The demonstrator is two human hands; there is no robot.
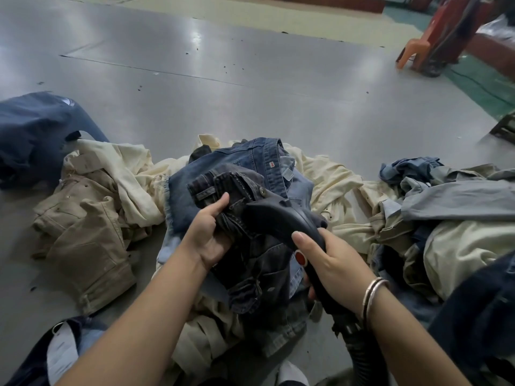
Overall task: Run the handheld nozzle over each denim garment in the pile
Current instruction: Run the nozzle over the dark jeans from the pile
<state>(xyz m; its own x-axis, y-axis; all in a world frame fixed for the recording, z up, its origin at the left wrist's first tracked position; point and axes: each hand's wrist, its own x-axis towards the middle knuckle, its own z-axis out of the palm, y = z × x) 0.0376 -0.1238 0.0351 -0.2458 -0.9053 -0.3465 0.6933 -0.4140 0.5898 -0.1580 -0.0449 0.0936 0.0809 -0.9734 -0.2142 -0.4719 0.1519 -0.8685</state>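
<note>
A black handheld nozzle [281,218] with a red button and a ribbed hose trailing down is gripped by my right hand [331,263]. Its tip presses against a dark grey denim garment [250,263] at its waistband. My left hand [209,232] grips that garment's bunched waistband just left of the nozzle. Under it lies a blue denim piece [250,160] with a frayed edge. All of this sits on a pile of clothes on a grey work surface [250,87].
Beige trousers [83,232] and cream garments [133,174] lie left of centre. Dark navy cloth [36,132] is at far left. Light blue and grey pieces [446,196] heap up at right. Tagged garments lie at bottom left. An orange plastic chair [418,48] stands far right.
</note>
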